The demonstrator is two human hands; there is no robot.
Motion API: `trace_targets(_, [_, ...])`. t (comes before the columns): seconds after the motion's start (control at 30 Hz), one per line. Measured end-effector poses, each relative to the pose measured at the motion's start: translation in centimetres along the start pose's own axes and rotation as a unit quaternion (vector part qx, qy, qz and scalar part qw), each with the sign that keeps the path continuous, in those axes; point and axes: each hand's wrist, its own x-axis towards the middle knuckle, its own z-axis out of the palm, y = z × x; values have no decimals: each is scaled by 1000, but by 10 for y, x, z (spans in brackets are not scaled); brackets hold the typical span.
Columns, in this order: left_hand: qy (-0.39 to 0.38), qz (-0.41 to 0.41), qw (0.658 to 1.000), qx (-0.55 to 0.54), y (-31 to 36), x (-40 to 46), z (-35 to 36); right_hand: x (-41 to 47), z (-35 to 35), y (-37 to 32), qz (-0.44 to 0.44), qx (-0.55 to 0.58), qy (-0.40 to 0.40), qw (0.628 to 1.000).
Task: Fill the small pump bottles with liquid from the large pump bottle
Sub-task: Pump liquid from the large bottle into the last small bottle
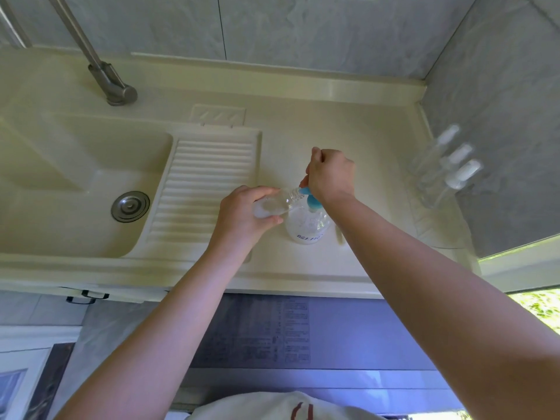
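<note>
The large clear pump bottle (307,227) with a blue pump head stands on the cream counter (348,125), right of the ribbed drainboard. My right hand (331,174) sits curled on top of its pump head. My left hand (242,215) grips a small clear bottle (277,203), which has no cap and lies tilted almost flat, its open threaded neck right at the blue spout. Some whitish liquid shows inside the small bottle. Three more small clear bottles (444,166) with white pump tops stand at the counter's right edge by the wall.
A cream sink (75,177) with a metal drain (130,206) lies at the left, next to the ribbed drainboard (206,183). A metal tap (103,71) rises at the back left. Grey tiled walls close off the back and right.
</note>
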Motion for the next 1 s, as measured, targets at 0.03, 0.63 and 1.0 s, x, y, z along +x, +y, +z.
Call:
trace_targets(0.03, [-1, -2, 1000, -1, 0, 0, 0, 0, 2, 1, -4, -4, 2, 1000])
trace_targets(0.63, [-5, -8, 1000, 5, 1, 0, -2, -3, 4, 0, -2, 2, 0, 1000])
trace_targets(1.0, [-1, 3, 1000, 31, 5, 1, -4, -2, 7, -3, -16, -25, -8, 1000])
